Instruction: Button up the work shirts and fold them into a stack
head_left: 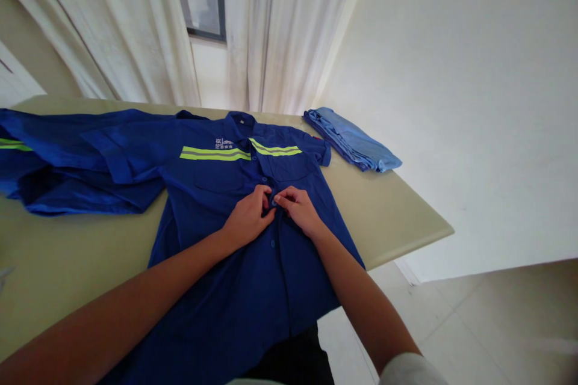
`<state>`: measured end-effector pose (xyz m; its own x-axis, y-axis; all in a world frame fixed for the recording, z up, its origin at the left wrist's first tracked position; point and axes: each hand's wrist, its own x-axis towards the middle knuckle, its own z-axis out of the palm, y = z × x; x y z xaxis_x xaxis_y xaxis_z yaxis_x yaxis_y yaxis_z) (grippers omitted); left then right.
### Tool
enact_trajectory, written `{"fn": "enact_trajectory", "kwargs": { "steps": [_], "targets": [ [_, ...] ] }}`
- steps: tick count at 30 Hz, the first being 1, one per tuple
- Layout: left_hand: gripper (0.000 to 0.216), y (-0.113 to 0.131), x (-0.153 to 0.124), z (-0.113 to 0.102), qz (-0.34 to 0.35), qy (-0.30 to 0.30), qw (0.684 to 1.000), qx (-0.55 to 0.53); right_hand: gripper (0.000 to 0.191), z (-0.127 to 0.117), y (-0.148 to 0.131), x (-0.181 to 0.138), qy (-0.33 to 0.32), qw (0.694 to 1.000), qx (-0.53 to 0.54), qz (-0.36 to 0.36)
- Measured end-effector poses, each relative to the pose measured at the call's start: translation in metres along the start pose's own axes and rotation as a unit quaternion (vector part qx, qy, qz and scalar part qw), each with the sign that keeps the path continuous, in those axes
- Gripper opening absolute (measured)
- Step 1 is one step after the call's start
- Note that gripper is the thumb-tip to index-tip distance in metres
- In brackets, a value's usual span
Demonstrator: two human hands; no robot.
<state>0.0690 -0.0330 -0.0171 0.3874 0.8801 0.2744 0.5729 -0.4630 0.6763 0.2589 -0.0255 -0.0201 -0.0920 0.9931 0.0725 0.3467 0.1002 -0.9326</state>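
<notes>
A dark blue short-sleeved work shirt (212,180) with yellow-green reflective stripes lies face up on the beige table (392,216), its hem hanging over the near edge. My left hand (247,216) and my right hand (298,207) meet at the shirt's front placket, mid-chest. Both hands are closed in a pinch on the placket fabric around a button. Further buttons show below them along the placket.
More dark blue garments (67,162) with a reflective stripe lie bunched at the table's left. A folded light blue garment (352,141) sits at the far right corner. White curtains and a window stand behind; the table's right edge drops to a tiled floor.
</notes>
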Motion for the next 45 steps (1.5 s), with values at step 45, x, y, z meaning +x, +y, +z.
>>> {"fn": "enact_trajectory", "kwargs": {
  "steps": [45],
  "targets": [
    [0.035, 0.050, -0.038, -0.012, -0.023, -0.040, 0.965, 0.260, 0.038, 0.000, -0.037, -0.139, 0.041, 0.934, -0.338, -0.108]
  ]
}}
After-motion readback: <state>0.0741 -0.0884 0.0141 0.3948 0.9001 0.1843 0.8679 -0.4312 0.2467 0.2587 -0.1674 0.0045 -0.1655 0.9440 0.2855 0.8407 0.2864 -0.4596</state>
